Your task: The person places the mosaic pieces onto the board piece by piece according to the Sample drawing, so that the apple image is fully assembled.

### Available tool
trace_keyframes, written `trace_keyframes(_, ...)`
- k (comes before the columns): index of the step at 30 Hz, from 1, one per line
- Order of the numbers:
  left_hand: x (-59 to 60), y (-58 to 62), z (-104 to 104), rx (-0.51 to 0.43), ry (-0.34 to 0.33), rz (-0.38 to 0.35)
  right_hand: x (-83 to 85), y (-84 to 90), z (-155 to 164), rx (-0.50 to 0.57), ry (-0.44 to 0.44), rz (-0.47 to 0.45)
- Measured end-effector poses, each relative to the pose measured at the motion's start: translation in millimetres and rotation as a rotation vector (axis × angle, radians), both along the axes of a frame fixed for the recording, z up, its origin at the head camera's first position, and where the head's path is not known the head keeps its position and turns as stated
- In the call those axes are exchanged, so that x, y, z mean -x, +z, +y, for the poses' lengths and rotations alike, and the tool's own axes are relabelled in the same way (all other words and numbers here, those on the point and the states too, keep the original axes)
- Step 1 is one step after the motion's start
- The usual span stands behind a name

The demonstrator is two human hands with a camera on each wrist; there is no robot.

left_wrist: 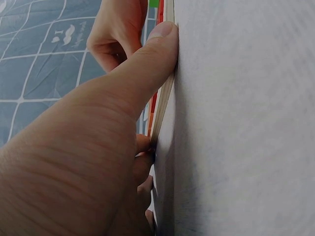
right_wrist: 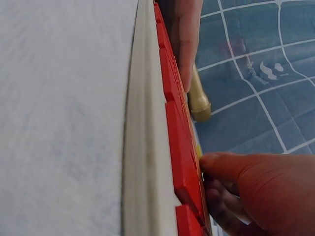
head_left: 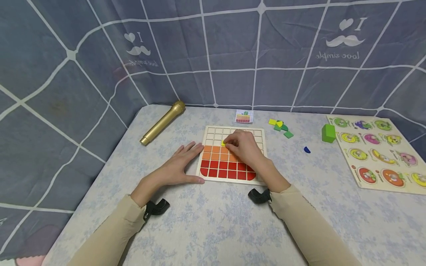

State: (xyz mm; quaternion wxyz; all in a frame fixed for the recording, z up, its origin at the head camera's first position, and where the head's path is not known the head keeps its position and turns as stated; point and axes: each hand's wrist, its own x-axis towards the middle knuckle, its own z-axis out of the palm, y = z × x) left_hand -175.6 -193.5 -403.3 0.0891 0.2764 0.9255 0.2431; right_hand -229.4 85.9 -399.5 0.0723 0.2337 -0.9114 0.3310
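A wooden grid board [head_left: 259, 133] lies on the table, its lower rows filled with red tiles [head_left: 223, 165] and orange tiles [head_left: 213, 150] above them. My right hand [head_left: 229, 143] rests over the board's middle and pinches a small yellow tile [head_left: 223, 142] at the row above the orange ones. My left hand [head_left: 188, 162] lies flat with straight fingers against the board's left edge. Its thumb [left_wrist: 142, 69] presses the board's rim [left_wrist: 165, 98]. In the right wrist view the yellow tile [right_wrist: 198, 150] peeks out beside my fingertips [right_wrist: 221, 164], above the red tiles [right_wrist: 179, 123].
A gold microphone [head_left: 163, 122] lies at the back left. Behind the board is a small picture card [head_left: 244, 116]. To the right are loose green and yellow pieces [head_left: 280, 127], a green block [head_left: 328, 133], a blue piece [head_left: 307, 149] and a fruit peg puzzle [head_left: 376, 157]. A cloth backdrop walls the table.
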Motion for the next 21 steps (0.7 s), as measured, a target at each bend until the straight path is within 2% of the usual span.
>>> trace_keyframes(9,-1.4,1.4,-1.3,0.0,0.014,-0.006,5.2,1.2,2.8,0.028,0.002,-0.008)
trace_keyframes(16,-1.7,1.1,-1.2,-0.005,0.001,-0.001,14.7,7.8,33.5,0.115,-0.117,-0.034)
trace_keyframes(21,-0.8,0.6,-0.3,-0.001,-0.004,-0.002,21.0,11.5,62.4,0.159,-0.217,-0.02)
